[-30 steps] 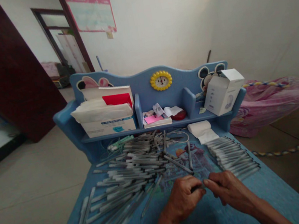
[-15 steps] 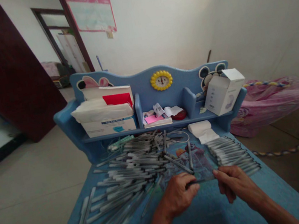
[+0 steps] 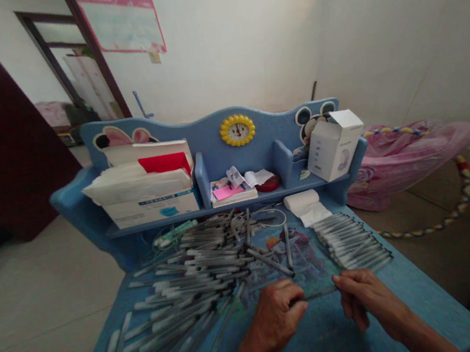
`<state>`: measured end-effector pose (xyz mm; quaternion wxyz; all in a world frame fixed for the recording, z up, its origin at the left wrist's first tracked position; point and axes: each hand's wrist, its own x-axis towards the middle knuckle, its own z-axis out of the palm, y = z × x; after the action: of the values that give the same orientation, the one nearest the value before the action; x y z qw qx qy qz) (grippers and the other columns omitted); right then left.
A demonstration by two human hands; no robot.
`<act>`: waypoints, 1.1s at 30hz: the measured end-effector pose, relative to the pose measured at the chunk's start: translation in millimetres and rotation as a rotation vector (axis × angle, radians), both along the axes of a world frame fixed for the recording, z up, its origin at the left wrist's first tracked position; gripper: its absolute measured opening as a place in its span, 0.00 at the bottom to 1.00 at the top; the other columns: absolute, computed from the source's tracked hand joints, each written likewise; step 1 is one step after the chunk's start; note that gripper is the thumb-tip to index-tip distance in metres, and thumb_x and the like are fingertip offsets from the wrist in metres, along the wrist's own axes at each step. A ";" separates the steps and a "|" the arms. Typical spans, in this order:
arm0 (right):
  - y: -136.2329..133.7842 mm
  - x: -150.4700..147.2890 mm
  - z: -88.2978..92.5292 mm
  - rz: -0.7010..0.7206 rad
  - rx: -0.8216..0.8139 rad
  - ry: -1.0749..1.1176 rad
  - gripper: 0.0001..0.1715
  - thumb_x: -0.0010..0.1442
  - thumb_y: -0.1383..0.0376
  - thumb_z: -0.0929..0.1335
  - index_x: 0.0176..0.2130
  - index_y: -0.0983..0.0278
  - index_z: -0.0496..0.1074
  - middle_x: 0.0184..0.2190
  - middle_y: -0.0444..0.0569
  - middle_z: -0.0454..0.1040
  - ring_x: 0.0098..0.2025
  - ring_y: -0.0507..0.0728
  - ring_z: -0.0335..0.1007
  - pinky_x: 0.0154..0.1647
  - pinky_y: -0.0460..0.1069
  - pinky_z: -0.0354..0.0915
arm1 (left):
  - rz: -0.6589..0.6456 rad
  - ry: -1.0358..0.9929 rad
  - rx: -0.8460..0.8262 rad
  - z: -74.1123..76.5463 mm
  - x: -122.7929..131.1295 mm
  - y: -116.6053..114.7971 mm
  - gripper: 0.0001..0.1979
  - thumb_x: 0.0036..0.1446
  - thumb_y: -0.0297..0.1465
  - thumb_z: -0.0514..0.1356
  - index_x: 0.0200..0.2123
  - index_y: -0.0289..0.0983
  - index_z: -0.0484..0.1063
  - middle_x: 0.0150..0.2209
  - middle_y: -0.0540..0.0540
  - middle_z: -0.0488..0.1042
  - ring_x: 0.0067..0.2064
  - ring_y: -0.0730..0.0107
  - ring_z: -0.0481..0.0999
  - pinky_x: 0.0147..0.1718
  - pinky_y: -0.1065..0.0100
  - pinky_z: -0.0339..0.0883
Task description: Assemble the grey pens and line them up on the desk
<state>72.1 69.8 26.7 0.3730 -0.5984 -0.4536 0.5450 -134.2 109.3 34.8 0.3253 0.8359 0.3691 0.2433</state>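
Above the front of the blue desk, a thin dark pen (image 3: 320, 293) stretches sideways between my two hands. My left hand (image 3: 280, 312) is closed round its left end, thumb and fingers pinching it. At the other end my right hand (image 3: 365, 295) pinches the tip between thumb and forefinger, its remaining fingers curled. A large loose heap of pens (image 3: 199, 284) with pale barrels and dark ends spreads left of my hands. Beyond my right hand lies a neat row of similar pens (image 3: 354, 243). Two loose pens (image 3: 288, 248) lie just past my left hand.
The blue desk (image 3: 438, 310) has a back shelf holding a mask box (image 3: 154, 208), papers (image 3: 234, 198) and a white carton (image 3: 334, 150). A tissue roll (image 3: 305, 203) lies below the shelf. Right of the desk are a pink bundle (image 3: 416, 157) and a striped hoop (image 3: 466, 185).
The view has shifted slightly, so the desk and shelf sit further left. Both hands keep hold of the pen, and a little more of it shows between them.
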 end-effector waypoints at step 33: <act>7.8 21.1 0.3 -0.091 -0.019 -0.054 0.26 0.55 0.46 0.61 0.19 0.64 0.59 0.12 0.41 0.67 0.09 0.48 0.59 0.10 0.42 0.49 | 0.131 -0.055 -0.102 -0.5 0.5 3.4 0.05 0.49 0.26 0.56 0.24 0.35 0.71 0.25 0.49 0.70 0.31 0.71 0.69 0.31 0.72 0.59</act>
<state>93.2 77.6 27.0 0.3792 -0.6363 -0.4305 0.5157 -133.7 112.8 34.3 0.3607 0.7853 0.4258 0.2681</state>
